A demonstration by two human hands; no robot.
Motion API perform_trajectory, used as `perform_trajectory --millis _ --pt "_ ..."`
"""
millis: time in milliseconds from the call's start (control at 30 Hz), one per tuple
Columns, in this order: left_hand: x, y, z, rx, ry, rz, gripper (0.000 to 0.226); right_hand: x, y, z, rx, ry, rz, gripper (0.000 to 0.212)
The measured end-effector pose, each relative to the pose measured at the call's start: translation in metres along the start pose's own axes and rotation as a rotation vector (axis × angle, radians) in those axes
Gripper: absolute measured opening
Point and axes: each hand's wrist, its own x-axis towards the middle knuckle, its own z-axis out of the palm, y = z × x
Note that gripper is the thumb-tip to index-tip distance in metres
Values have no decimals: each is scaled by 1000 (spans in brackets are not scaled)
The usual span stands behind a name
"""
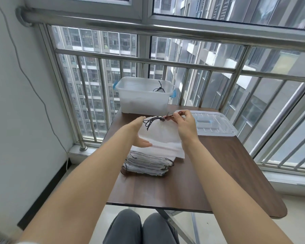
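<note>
A white drawstring bag (163,136) is lifted above a stack of similar white bags (148,164) on a dark wooden table (218,173). My right hand (185,126) pinches the bag's dark drawstring (167,117) at its gathered top. My left hand (139,133) lies against the bag's left side with straight fingers, thumb on the front. More black cord (149,123) hangs loose over the bag's front.
A clear plastic bin (143,101) with blue handles stands at the table's far edge, black cord showing inside. Its clear lid (213,125) lies flat to the right. Metal window railings (165,62) stand behind the table. My knees (141,228) are under the near edge.
</note>
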Motion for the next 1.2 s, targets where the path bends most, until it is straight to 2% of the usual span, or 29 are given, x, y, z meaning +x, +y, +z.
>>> perform_trajectory --millis 100,133,233,267,333,400,467,533,600,767,967,1000,1100,1167,1200 --pt "11 6 3 -59 -21 28 22 0 -7 -8 47 19 -4 9" --pt "15 8 5 -110 9 43 17 2 -8 -11 0 52 -13 8" --pt "11 20 15 -154 56 172 25 5 -3 -20 -343 254 -28 11" --pt "6 26 20 -158 59 223 22 7 -1 -21 -430 320 14 15" --pt "-3 36 28 -214 84 322 20 8 -3 -20 -457 352 194 35" --pt "-5 48 35 -243 136 446 23 8 -9 -16 -292 287 370 59" --pt "2 61 40 -265 192 539 31 13 -15 -12 -27 180 531 82" --pt "11 75 44 -240 209 583 43 22 -23 -7 296 33 638 88" --pt "19 88 47 -163 203 641 48 34 -33 1 530 -58 633 88" --pt "46 138 50 10 269 829 63 109 -46 30 662 -105 497 82" --pt "90 193 31 -3 416 847 63 202 -54 62 676 -184 543 79" --pt "95 202 30 -4 433 858 63 214 -57 69 640 -214 556 71" --pt "105 232 27 47 501 899 63 248 -73 91 517 -256 555 18" --pt "109 244 25 78 548 931 64 268 -75 103 473 -258 526 5" --pt "112 251 23 105 567 945 64 281 -76 110 443 -258 518 6"
